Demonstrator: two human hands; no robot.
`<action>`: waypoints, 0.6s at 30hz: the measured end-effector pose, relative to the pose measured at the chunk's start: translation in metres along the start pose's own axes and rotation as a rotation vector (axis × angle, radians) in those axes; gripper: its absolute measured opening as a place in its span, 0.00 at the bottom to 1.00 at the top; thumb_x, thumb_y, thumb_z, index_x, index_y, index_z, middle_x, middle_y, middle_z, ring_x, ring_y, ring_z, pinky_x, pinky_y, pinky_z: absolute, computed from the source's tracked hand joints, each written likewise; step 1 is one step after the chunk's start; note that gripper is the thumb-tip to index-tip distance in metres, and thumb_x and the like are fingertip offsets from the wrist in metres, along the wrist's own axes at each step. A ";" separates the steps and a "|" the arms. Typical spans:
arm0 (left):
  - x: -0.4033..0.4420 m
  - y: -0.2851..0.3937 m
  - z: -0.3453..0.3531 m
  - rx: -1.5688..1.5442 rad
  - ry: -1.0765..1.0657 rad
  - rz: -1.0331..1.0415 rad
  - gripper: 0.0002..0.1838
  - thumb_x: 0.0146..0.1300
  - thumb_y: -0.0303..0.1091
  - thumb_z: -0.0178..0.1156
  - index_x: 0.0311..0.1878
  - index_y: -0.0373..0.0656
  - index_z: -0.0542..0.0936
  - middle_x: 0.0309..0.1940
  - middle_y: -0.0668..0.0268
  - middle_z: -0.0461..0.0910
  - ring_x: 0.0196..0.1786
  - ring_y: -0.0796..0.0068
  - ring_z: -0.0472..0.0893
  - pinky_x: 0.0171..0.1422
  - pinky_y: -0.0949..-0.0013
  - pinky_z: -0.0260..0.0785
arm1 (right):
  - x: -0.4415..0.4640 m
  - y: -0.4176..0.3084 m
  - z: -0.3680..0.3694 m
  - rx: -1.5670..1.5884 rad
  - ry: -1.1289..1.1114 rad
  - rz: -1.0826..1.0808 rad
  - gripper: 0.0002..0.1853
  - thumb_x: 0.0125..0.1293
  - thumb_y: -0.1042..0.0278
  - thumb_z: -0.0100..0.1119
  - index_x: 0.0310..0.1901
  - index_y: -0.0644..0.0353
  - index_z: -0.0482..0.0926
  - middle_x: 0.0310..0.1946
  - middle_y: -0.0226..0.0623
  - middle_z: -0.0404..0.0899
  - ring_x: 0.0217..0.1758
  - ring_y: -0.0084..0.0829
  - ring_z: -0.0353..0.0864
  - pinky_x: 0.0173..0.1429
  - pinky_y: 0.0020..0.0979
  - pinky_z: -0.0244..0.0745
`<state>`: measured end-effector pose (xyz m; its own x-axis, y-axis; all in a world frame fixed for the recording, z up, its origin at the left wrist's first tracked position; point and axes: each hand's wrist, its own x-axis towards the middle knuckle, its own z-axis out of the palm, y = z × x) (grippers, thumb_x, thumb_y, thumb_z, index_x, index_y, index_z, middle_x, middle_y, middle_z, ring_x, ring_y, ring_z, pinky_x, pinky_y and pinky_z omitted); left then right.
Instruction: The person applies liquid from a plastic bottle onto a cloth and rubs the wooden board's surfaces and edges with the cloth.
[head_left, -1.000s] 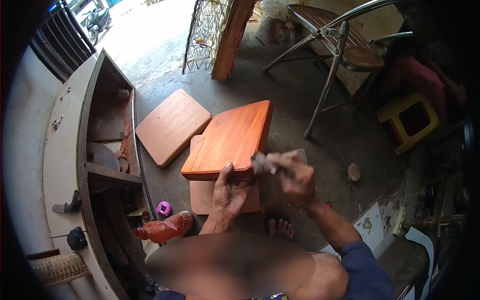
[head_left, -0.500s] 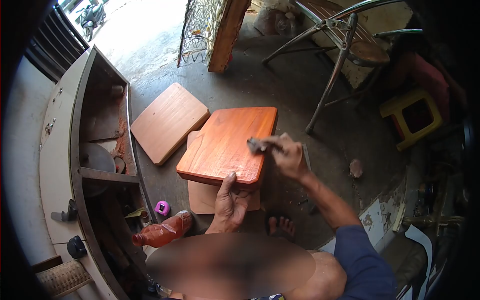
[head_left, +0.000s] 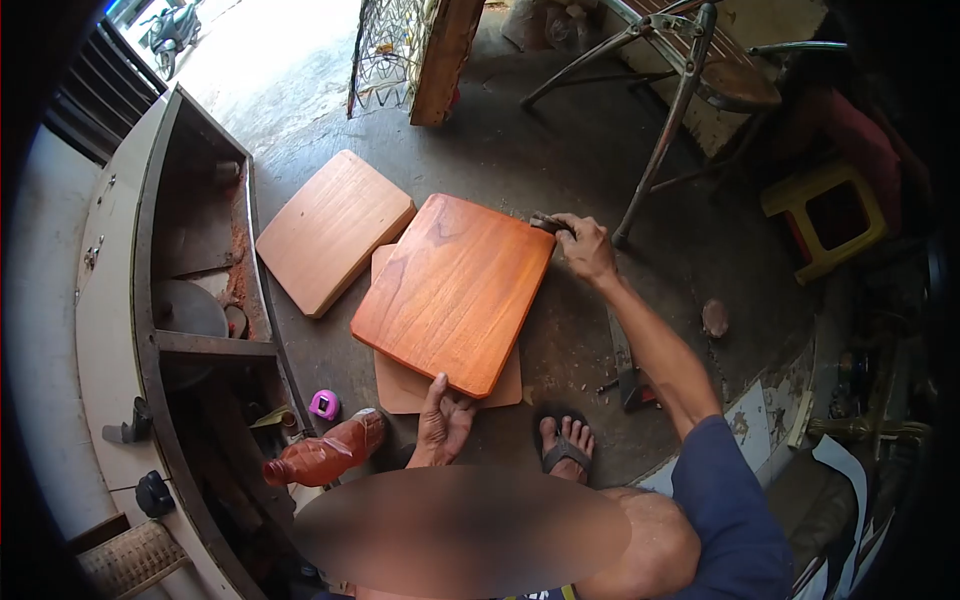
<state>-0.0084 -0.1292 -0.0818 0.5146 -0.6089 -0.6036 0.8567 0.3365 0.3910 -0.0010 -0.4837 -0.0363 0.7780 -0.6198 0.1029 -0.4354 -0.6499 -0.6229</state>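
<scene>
An orange-stained wooden board (head_left: 455, 295) with clipped corners is held up in front of me, its broad face upward. My left hand (head_left: 443, 420) grips its near edge, thumb on top and fingers underneath. At the board's far right corner, my right hand (head_left: 585, 245) pinches a small dark wad (head_left: 549, 223) that touches the edge. Below the held board, a paler board (head_left: 400, 385) lies partly covered. Another pale board (head_left: 335, 232) lies to the left.
An open cabinet (head_left: 215, 345) stands left, near a reddish plastic bottle (head_left: 330, 452) and pink tape measure (head_left: 324, 404). A hammer-like tool (head_left: 630, 385) lies right of the boards. Farther right are a folding chair (head_left: 690, 70), yellow stool (head_left: 825, 220) and a person in red (head_left: 860, 130).
The stained board has turned, and its near edge has come closer to me. My right hand has moved from the near right corner, across the right side, to the far right corner with the wad.
</scene>
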 end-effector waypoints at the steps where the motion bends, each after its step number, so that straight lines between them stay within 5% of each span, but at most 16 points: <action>1: -0.001 0.000 -0.014 -0.166 -0.021 -0.032 0.44 0.63 0.56 0.68 0.73 0.40 0.62 0.71 0.55 0.67 0.73 0.54 0.68 0.79 0.45 0.55 | 0.010 0.014 0.011 -0.027 -0.009 -0.036 0.16 0.68 0.68 0.58 0.56 0.51 0.84 0.43 0.53 0.83 0.51 0.50 0.83 0.59 0.43 0.78; 3: -0.006 0.000 -0.018 -0.288 -0.058 -0.029 0.59 0.56 0.76 0.62 0.76 0.37 0.56 0.76 0.50 0.57 0.77 0.48 0.59 0.81 0.43 0.50 | 0.018 0.021 0.024 -0.054 -0.026 -0.086 0.15 0.68 0.68 0.57 0.55 0.51 0.84 0.43 0.53 0.83 0.50 0.50 0.83 0.58 0.43 0.78; 7: -0.007 0.006 -0.021 -0.364 -0.068 -0.065 0.67 0.55 0.86 0.46 0.77 0.32 0.51 0.76 0.46 0.55 0.77 0.46 0.57 0.83 0.44 0.44 | -0.029 0.012 0.041 0.004 -0.007 -0.195 0.11 0.65 0.77 0.58 0.45 0.56 0.86 0.39 0.51 0.84 0.45 0.45 0.84 0.52 0.41 0.81; 10: -0.004 0.001 -0.027 -0.352 -0.108 -0.113 0.66 0.55 0.87 0.44 0.76 0.31 0.53 0.76 0.45 0.55 0.77 0.46 0.57 0.83 0.45 0.46 | -0.110 -0.044 0.048 0.068 0.006 -0.394 0.12 0.59 0.82 0.58 0.41 0.56 0.85 0.35 0.37 0.85 0.37 0.41 0.80 0.43 0.40 0.79; 14: -0.004 -0.007 -0.039 -0.380 -0.218 -0.133 0.66 0.56 0.87 0.42 0.75 0.30 0.54 0.75 0.43 0.56 0.76 0.45 0.59 0.82 0.45 0.49 | -0.201 -0.104 0.051 0.270 -0.183 -0.519 0.13 0.58 0.83 0.60 0.43 0.58 0.85 0.35 0.39 0.85 0.39 0.42 0.80 0.45 0.41 0.79; 18: -0.002 -0.003 -0.038 -0.416 -0.226 -0.135 0.65 0.58 0.87 0.37 0.75 0.28 0.54 0.76 0.41 0.54 0.77 0.39 0.56 0.81 0.33 0.45 | -0.162 -0.094 0.037 0.342 -0.104 -0.365 0.17 0.59 0.84 0.61 0.50 0.59 0.84 0.40 0.44 0.86 0.41 0.44 0.82 0.48 0.41 0.79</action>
<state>-0.0110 -0.1016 -0.1083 0.4170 -0.7919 -0.4460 0.8803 0.4741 -0.0188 -0.0694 -0.3054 -0.0232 0.9003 -0.3206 0.2943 0.0330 -0.6239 -0.7808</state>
